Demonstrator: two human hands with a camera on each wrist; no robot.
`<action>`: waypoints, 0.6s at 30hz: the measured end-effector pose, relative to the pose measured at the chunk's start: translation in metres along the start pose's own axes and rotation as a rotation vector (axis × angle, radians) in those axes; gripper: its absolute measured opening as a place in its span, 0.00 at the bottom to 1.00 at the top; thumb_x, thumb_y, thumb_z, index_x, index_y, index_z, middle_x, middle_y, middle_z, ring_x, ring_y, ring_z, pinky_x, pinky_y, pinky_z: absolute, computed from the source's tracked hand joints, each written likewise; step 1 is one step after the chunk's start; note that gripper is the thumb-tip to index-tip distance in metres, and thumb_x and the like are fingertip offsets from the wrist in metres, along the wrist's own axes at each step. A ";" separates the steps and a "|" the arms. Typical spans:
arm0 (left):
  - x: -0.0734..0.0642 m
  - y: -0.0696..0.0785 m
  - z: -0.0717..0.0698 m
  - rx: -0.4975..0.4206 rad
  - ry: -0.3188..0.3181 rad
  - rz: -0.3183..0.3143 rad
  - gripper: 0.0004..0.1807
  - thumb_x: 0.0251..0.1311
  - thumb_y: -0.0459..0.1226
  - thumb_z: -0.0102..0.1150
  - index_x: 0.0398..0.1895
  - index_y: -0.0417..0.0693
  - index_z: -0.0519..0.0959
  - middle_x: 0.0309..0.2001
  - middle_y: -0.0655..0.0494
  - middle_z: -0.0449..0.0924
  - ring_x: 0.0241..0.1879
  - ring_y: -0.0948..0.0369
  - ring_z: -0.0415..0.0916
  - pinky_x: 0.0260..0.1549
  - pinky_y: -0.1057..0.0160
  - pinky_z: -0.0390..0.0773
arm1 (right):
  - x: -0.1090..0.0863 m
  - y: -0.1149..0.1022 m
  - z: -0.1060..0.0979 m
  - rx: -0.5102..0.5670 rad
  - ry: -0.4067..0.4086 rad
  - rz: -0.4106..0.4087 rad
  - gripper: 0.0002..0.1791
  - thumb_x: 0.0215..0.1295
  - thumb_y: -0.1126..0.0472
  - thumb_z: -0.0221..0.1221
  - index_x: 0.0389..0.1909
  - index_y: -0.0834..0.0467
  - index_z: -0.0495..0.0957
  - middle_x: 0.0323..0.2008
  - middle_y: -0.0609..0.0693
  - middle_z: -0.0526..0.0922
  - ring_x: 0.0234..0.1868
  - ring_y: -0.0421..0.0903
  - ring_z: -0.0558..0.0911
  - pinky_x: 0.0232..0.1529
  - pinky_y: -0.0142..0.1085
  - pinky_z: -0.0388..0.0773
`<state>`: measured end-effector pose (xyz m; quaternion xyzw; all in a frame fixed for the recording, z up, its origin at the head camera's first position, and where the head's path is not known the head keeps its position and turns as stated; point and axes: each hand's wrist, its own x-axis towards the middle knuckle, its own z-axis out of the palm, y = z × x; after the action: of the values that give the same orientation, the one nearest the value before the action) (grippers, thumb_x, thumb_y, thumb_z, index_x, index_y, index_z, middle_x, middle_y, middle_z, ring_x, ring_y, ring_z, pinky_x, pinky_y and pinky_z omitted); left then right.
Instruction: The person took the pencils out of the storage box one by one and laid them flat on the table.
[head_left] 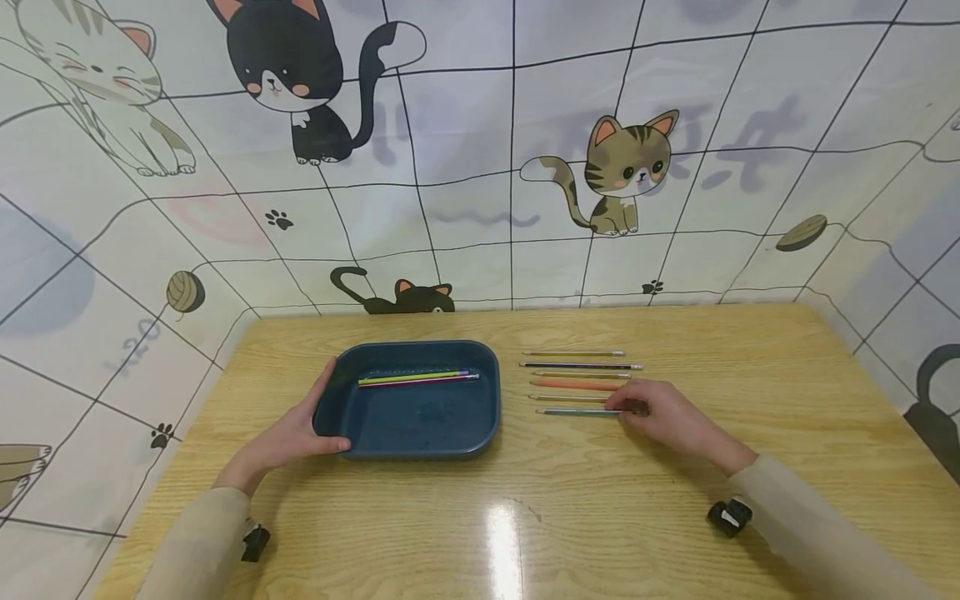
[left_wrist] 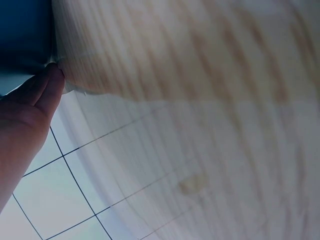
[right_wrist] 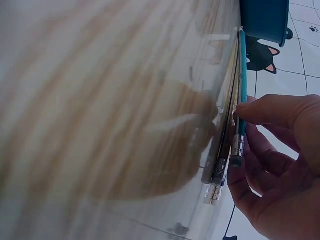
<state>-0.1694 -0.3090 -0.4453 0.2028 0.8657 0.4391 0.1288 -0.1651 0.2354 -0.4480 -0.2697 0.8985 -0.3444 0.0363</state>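
A dark blue rectangular plastic tray (head_left: pixel 416 451) sits on the table, with a yellow-green pencil (head_left: pixel 401 379) and a dark red pencil (head_left: pixel 431 381) lying side by side in it. My left hand (head_left: pixel 300 429) rests around the tray's left end, thumb along the near corner, straight fingers against the side. To the right of the tray, several pencils lie in a rough row: an orange pencil (head_left: pixel 573 385), a black pencil (head_left: pixel 573 365) and gold ones. With thumb and fingers, my right hand (head_left: pixel 667 417) pinches the nearest, a teal pencil (right_wrist: pixel 243 82), near its eraser end.
The light wood table (head_left: pixel 420 525) runs back to a wall covering (head_left: pixel 465 200) printed with cartoon cats and grid lines. A black wrist device (head_left: pixel 729 517) hangs below the right sleeve, another (head_left: pixel 256 542) beside the left.
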 end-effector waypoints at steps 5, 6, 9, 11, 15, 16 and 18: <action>0.000 0.001 0.000 -0.003 0.000 -0.001 0.68 0.47 0.39 0.74 0.77 0.49 0.29 0.76 0.42 0.27 0.71 0.38 0.30 0.59 0.30 0.42 | 0.002 0.002 0.001 -0.041 0.011 -0.027 0.11 0.56 0.76 0.63 0.37 0.59 0.83 0.34 0.45 0.81 0.34 0.39 0.76 0.35 0.37 0.75; 0.000 0.001 -0.001 -0.003 -0.001 -0.002 0.67 0.47 0.39 0.74 0.77 0.49 0.29 0.76 0.42 0.27 0.71 0.38 0.30 0.59 0.30 0.43 | 0.002 0.003 0.001 -0.045 0.010 -0.027 0.11 0.55 0.76 0.63 0.36 0.59 0.83 0.33 0.44 0.81 0.34 0.39 0.76 0.35 0.37 0.75; 0.000 0.002 -0.001 0.000 -0.002 -0.004 0.67 0.48 0.40 0.74 0.77 0.49 0.29 0.76 0.42 0.27 0.71 0.38 0.30 0.59 0.29 0.42 | 0.003 0.004 0.002 -0.059 0.008 -0.027 0.11 0.55 0.76 0.62 0.36 0.60 0.83 0.33 0.45 0.81 0.34 0.39 0.76 0.36 0.37 0.75; 0.001 0.002 -0.001 0.002 -0.001 -0.003 0.67 0.48 0.40 0.74 0.77 0.50 0.29 0.76 0.42 0.27 0.71 0.38 0.30 0.59 0.29 0.42 | 0.004 0.004 0.003 -0.068 0.004 -0.022 0.11 0.55 0.76 0.63 0.36 0.60 0.83 0.33 0.45 0.81 0.34 0.39 0.76 0.36 0.37 0.76; 0.000 0.001 0.000 0.003 0.000 -0.001 0.67 0.48 0.40 0.74 0.77 0.53 0.29 0.76 0.42 0.27 0.71 0.38 0.30 0.59 0.30 0.42 | 0.006 0.002 0.004 -0.091 -0.004 -0.014 0.10 0.55 0.75 0.63 0.35 0.59 0.83 0.33 0.44 0.81 0.33 0.39 0.76 0.35 0.36 0.76; 0.000 0.001 0.000 0.003 0.000 0.000 0.67 0.48 0.40 0.74 0.77 0.53 0.29 0.76 0.42 0.27 0.71 0.38 0.30 0.60 0.30 0.42 | 0.006 0.001 0.004 -0.097 -0.004 -0.021 0.10 0.55 0.75 0.63 0.34 0.59 0.83 0.32 0.44 0.81 0.33 0.39 0.76 0.35 0.36 0.76; 0.000 0.001 0.000 0.002 0.000 0.001 0.67 0.47 0.39 0.74 0.77 0.54 0.29 0.76 0.42 0.27 0.71 0.38 0.30 0.60 0.30 0.42 | 0.006 0.000 0.004 -0.107 -0.002 -0.024 0.10 0.55 0.75 0.64 0.34 0.59 0.83 0.32 0.44 0.81 0.33 0.39 0.76 0.34 0.36 0.76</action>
<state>-0.1691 -0.3081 -0.4443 0.2036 0.8661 0.4382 0.1284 -0.1691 0.2301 -0.4504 -0.2822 0.9124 -0.2960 0.0185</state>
